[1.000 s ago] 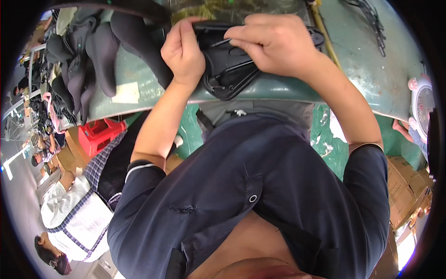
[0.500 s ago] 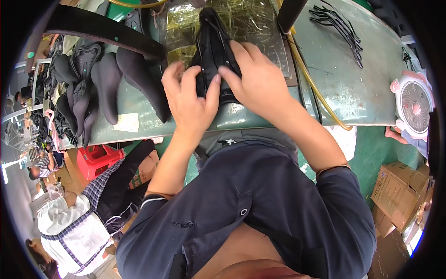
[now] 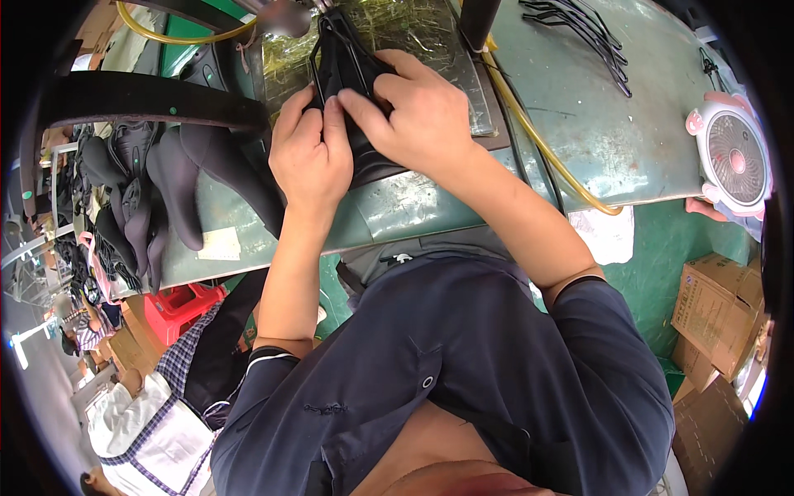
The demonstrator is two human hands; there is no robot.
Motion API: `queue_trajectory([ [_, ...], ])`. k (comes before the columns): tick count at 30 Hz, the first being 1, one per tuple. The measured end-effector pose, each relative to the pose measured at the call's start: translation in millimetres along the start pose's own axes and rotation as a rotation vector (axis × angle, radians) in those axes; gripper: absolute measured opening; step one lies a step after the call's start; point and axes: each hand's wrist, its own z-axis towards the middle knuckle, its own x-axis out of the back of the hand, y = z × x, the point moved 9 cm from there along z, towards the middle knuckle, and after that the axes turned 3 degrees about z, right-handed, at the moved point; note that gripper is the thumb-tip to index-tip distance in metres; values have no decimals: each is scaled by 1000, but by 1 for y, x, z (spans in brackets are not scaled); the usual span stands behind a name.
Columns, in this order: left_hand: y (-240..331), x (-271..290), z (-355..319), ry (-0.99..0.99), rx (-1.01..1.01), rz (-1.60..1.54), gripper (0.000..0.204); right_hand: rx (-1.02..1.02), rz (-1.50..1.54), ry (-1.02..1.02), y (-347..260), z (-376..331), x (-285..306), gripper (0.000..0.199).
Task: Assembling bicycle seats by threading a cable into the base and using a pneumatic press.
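Observation:
A black bicycle saddle (image 3: 376, 170) lies upside down on the bench, its narrow nose pointing away from me. Thin black saddle rails (image 3: 351, 48) run along its underside and come together near the nose. My left hand (image 3: 313, 161) is closed on the saddle's left side, fingers bent and thumb pressing inward. On the right side, my right hand (image 3: 426, 116) grips the edge with curled fingers, its thumb pressed on the underside close to the left thumb. Both hands hide the saddle's middle.
Several black saddles (image 3: 174, 186) crowd the bench's left side, beneath a dark metal bar (image 3: 157, 99). A tape-covered board (image 3: 430, 37) lies under the saddle. To the right are a yellow hose (image 3: 538, 136), several loose black rails (image 3: 591, 37) and a fan (image 3: 736, 157). Another person (image 3: 157, 422) is at lower left.
The view has turned slightly. My left fingers have drawn in from a wider spread and now close on the saddle. My right thumb has shifted farther up the saddle's underside.

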Motion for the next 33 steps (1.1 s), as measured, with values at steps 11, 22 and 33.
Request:
queue_trajectory([
  [11,-2,-7,8,-40,32,21,29,50,-39,42,4,0,-8,21],
  [22,-8,-9,16,-28,61,54,30,96,-32,117,10,10,-17,23],
  [33,-27,-14,23,134,-7,50,26,5,11,72,21,25,-32,58],
])
